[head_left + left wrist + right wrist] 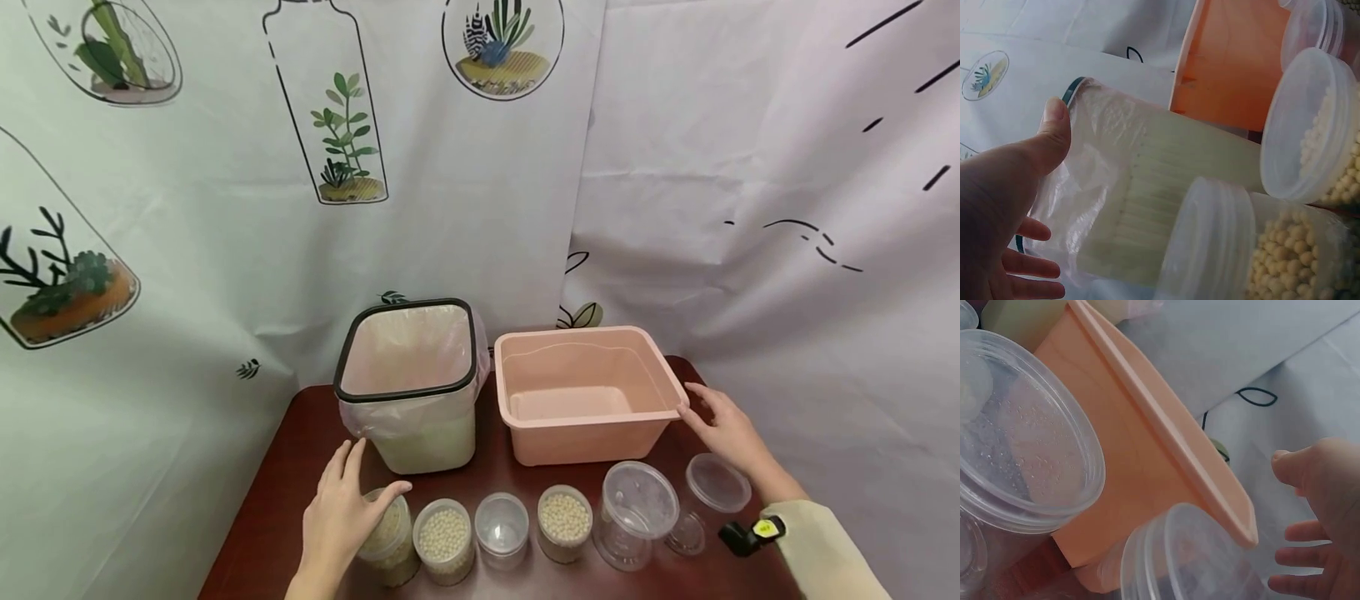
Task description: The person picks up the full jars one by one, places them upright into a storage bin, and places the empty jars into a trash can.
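Observation:
My left hand [337, 508], fingers spread and holding nothing, hovers over a clear jar [388, 546] at the row's left end. Just beyond it stands a pale trash bin [427, 446] with a black rim and a translucent liner bag [1088, 169]. On the other side, my right hand [723, 429] is at the front right corner of a pink plastic basin [592, 437], also without anything in it. The right wrist view has its thumb and fingers apart, beside the basin's rim [1166, 431].
Along the front of the dark red table [258, 525] stand a jar of pale round beans [442, 533], an empty-looking clear cup [501, 529], another bean jar [565, 518] and a larger clear container [637, 508]. Clear lids [718, 482] lie at right. A printed curtain [480, 217] hangs behind.

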The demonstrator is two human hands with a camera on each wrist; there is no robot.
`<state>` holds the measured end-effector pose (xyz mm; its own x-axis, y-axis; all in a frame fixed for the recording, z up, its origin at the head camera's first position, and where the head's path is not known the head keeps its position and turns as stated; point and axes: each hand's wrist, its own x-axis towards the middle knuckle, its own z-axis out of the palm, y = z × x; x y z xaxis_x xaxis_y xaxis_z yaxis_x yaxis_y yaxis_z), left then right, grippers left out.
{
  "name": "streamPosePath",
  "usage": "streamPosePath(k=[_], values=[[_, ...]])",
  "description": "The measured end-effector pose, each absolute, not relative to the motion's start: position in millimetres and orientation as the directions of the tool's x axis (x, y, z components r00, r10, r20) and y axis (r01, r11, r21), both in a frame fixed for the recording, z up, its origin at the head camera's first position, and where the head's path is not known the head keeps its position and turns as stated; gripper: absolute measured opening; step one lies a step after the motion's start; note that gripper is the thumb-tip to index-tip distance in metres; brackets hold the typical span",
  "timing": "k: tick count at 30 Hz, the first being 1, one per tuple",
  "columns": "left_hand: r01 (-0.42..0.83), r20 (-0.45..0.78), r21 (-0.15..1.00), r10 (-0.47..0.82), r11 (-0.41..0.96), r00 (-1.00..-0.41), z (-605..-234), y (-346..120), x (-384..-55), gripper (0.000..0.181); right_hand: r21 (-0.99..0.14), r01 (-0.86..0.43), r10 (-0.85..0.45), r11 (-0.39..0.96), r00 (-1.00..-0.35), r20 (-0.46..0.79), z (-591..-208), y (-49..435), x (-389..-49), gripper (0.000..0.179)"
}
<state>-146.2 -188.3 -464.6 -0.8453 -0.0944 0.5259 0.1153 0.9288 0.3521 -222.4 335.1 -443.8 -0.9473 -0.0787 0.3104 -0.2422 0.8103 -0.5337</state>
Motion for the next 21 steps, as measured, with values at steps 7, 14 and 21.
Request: streamPosePath(k=[7, 14, 21], values=[[0.116, 0.436, 0.429, -0.093, 0.896, -0.895, -477, -193, -143, 0.091, -0.554, -0.189, -0.061, 0.811, -0.969, 0.241, -447, 337, -225, 0.055], [0.132, 0.306, 0.522, -0.041, 0.843, -0.951, -491, -197, -138, 0.088, -0.590, -0.125, -0.026, 0.797, -0.984, 0.174, -452, 339, -231, 0.058], [0.104, 0.245, 0.576, -0.050, 0.811, -0.968, -502, -199, -132, 0.090, -0.585, -0.110, -0.020, 0.804, -0.987, 0.158, -455, 340, -235, 0.058]])
